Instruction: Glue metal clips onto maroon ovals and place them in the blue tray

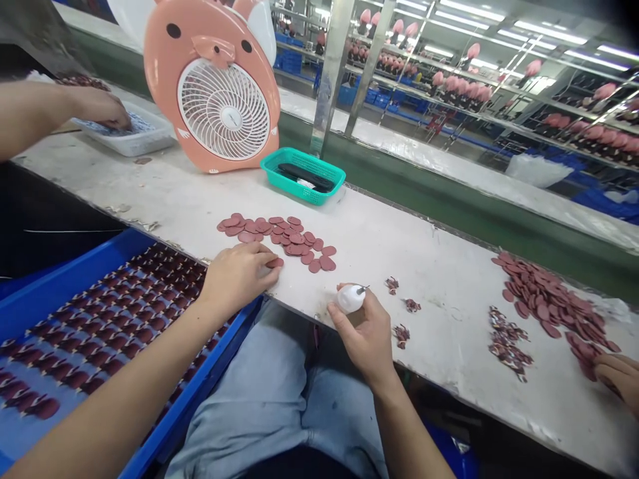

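And here you are at the bench, lap at six o'clock: your left hand (239,269) is at eleven, fingertips pinched in on something, and your right hand (369,332), at one, is wrapped snugly around a white bottle (348,299), metal tip pointing to two. That something on the left is a single disc (275,263) by the table edge; whether it's lifted, I can't tell. So this looks like the pick-up step, bottle at the ready! The next move would seem to call for a steady pinch and a tip kept clear of your fingers.

Now the count, biggest first! One long table (384,233); one blue bin (80,279) at nine, its rows too many to tally. One pig-faced fan (219,46) at eleven, one white tray (144,143) beyond it at ten, one green basket (289,189) at twelve. Two co-worker hands, at ten and three. Two piles of discs: the near one (294,243) at twelve, roughly thirty showing, and an overlapping, uncountable one (549,296) at two. One heap of bits (506,342) just this side of it, and three little clusters (413,305) nearer your right hand.
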A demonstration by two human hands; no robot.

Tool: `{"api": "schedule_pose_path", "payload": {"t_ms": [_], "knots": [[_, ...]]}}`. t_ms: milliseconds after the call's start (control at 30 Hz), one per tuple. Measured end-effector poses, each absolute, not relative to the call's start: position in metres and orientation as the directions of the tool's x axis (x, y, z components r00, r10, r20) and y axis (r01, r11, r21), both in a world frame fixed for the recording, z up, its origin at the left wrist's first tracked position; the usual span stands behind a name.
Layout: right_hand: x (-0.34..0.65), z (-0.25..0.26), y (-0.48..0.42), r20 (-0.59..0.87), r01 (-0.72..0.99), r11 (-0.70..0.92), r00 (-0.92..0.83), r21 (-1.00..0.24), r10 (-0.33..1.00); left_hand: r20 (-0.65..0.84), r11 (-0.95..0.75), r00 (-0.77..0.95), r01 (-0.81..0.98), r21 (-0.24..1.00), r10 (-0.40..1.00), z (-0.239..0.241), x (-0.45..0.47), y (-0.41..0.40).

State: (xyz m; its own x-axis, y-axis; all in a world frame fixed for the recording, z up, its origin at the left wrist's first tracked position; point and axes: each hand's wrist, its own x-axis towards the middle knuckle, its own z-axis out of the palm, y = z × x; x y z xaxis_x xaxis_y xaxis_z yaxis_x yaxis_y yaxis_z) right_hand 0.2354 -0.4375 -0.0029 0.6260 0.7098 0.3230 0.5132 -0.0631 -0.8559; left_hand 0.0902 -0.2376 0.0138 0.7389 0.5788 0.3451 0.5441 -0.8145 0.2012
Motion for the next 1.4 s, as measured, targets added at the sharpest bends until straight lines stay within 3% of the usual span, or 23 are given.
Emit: {"api": "schedule_pose_path", "payload": {"t_ms": [200, 333, 533, 767, 1067, 1400], "knots": [[0.23, 0.006, -0.425, 0.297, 0.433, -0.001, 0.619, -0.902, 0.727, 0.253, -0.774, 0.738, 0.544, 0.325, 0.625, 0.016, 0.092, -0.259], [0.225, 0.01, -0.401, 0.199, 0.346, -0.028, 0.604, -0.938, 0.772, 0.182, -0.668, 0.678, 0.574, 0.473, 0.712, 0.022, 0.091, -0.262], [0.215, 0.01, -0.352, 0.101, 0.311, -0.109, 0.589, -0.944, 0.802, -0.071, -0.395, 0.636, 0.559, 0.729, 0.768, 0.03, 0.095, -0.236], [0.211, 0.012, -0.334, 0.174, 0.362, -0.083, 0.621, -0.928, 0.764, -0.294, 0.011, 0.7, 0.379, 0.925, 0.651, 0.036, 0.091, -0.227], [0.209, 0.013, -0.356, 0.242, 0.422, -0.084, 0.66, -0.903, 0.711, -0.26, 0.215, 0.672, 0.152, 0.965, 0.693, 0.02, 0.091, -0.255], [0.216, 0.011, -0.363, 0.26, 0.544, -0.213, 0.663, -0.811, 0.702, -0.117, 0.155, 0.624, -0.008, 0.988, 0.773, 0.005, 0.1, -0.277]]}}
